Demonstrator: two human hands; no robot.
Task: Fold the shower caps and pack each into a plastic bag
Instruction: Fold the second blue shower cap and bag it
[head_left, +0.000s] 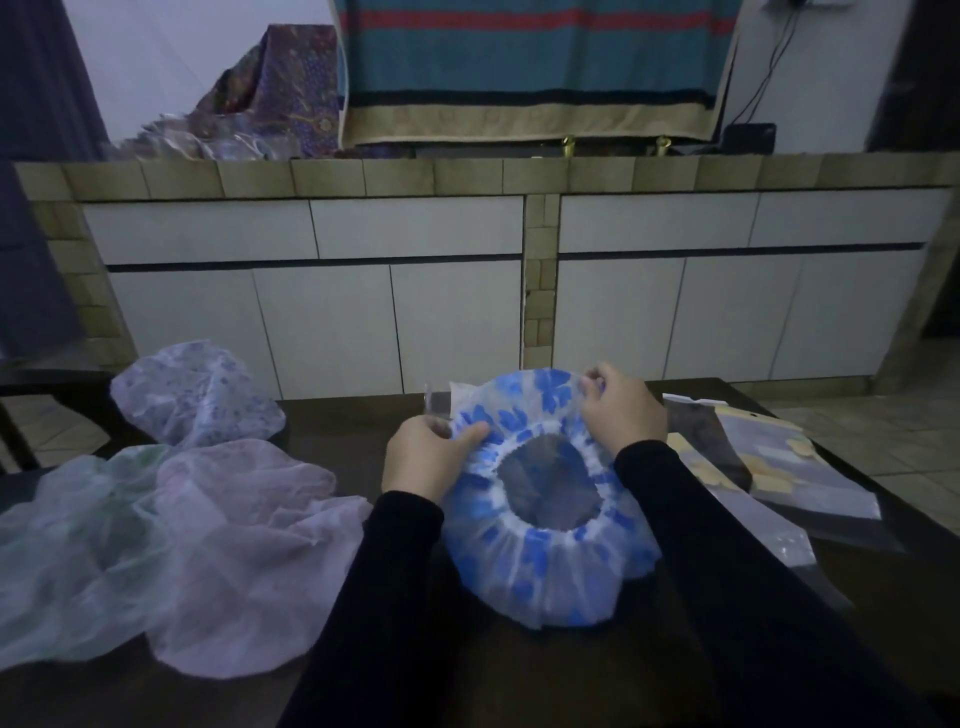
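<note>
Black sleeves (395, 597) cross the dark counter (363, 431) at lower centre. Lower left lie pale shower caps (208, 545). At centre the left hand (423, 457) and right hand (623, 410) each pinch the blue-flowered shower cap's (550, 566) far edge. Plastic bags (779, 467) lie right; white cabinets (322, 291) stand behind.

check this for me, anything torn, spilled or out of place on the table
Nothing stands out. Both hands, left hand and right hand, pinch the far edge of the blue-patterned shower cap, which looks intact. The other caps lie in a loose heap at left, unfolded, and the plastic bags lie flat at right.
</note>
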